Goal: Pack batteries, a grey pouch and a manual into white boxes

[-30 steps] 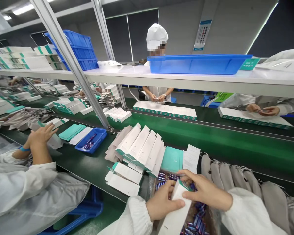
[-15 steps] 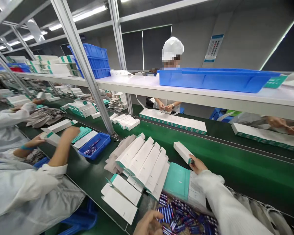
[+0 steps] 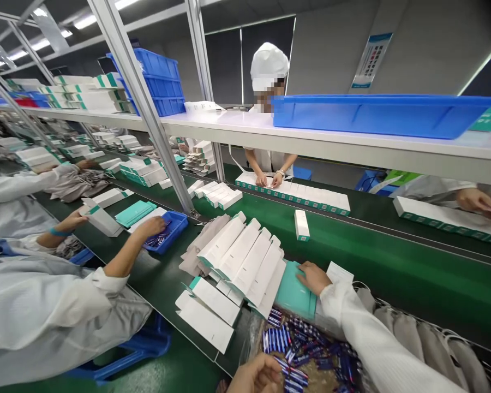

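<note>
My right hand (image 3: pixel 314 277) rests over a stack of flat teal cards (image 3: pixel 293 297), its fingers apart and touching the top one. My left hand (image 3: pixel 257 374) is low in the view, fingers curled against loose batteries (image 3: pixel 293 377); whether any sit inside the grip is hidden. These blue batteries lie in a plastic-lined container (image 3: pixel 251 343). Left of the cards, several open white boxes (image 3: pixel 239 256) lean in a row, with more flat white boxes (image 3: pixel 208 322) in front. A closed white box (image 3: pixel 301 225) lies alone on the green belt (image 3: pixel 376 248).
Grey fabric pouches (image 3: pixel 423 341) lie right of my forearm. At left, a co-worker's hand (image 3: pixel 153 228) reaches into a small blue tray (image 3: pixel 175 232). Across the belt, another person's hands (image 3: pixel 270 179) touch a box row (image 3: pixel 319 196). An overhead shelf (image 3: pixel 237 123) carries a blue bin (image 3: pixel 368 115).
My right hand has let go of the white box, which now lies on the belt, and has moved onto the teal cards. The co-worker's hand at left has moved to the blue tray.
</note>
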`<state>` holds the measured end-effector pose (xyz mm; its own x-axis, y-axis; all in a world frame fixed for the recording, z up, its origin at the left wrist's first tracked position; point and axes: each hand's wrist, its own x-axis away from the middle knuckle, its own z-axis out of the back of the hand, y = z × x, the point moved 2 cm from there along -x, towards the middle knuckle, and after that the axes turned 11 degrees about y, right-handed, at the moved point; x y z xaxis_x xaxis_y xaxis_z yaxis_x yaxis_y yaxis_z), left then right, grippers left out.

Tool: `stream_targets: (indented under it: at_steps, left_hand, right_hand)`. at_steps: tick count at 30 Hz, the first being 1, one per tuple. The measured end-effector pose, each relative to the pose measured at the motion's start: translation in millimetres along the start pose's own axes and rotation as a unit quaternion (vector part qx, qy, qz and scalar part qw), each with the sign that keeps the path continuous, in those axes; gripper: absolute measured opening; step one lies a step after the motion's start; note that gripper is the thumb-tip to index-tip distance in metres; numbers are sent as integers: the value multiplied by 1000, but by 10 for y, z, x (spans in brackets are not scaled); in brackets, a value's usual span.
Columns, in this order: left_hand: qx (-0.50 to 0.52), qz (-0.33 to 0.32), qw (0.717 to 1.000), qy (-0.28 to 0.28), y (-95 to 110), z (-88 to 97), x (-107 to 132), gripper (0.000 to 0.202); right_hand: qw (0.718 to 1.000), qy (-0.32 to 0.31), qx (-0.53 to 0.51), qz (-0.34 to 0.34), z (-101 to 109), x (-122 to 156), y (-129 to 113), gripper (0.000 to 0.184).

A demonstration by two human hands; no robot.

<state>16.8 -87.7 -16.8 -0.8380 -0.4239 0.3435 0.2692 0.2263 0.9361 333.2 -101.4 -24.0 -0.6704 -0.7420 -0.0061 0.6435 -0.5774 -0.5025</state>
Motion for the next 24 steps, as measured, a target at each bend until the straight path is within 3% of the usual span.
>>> stream_targets:
  at_steps: [4, 9, 12, 14, 17, 20, 22, 24]
  left_hand:
    - [-46, -38, 998, -23, 90, -70, -10, 27]
    - [-75, -46, 996, 0, 192, -116, -41, 19]
    - [-20, -10, 1000, 12, 204, -120, -59, 24]
    - [54, 49, 997, 15, 205, -132, -68, 36]
    - [185, 147, 972, 6, 222, -166, -83, 59]
    - [270, 215, 937, -47, 218, -209, -112, 71]
    - [283, 223, 929, -79, 170, -227, -138, 62]
    - [264, 220, 935, -84, 87, -232, -163, 42]
  right_hand:
    - [999, 29, 25, 14, -5, 209, -64, 29]
    - [996, 81, -37, 3, 132, 301, -74, 20]
    - [990, 106, -90, 6, 336, 547, -35, 17]
    - [985, 110, -132, 31, 481, 820, -43, 22]
    - [972, 111, -181, 100, 585, 1337, -168, 27]
    - [962, 91, -137, 219, 454, 1875, -410, 19]
    - [940, 45, -101, 324, 282, 2173, -569, 18]
    - [917, -4, -111, 384, 150, 2352, -648, 19]
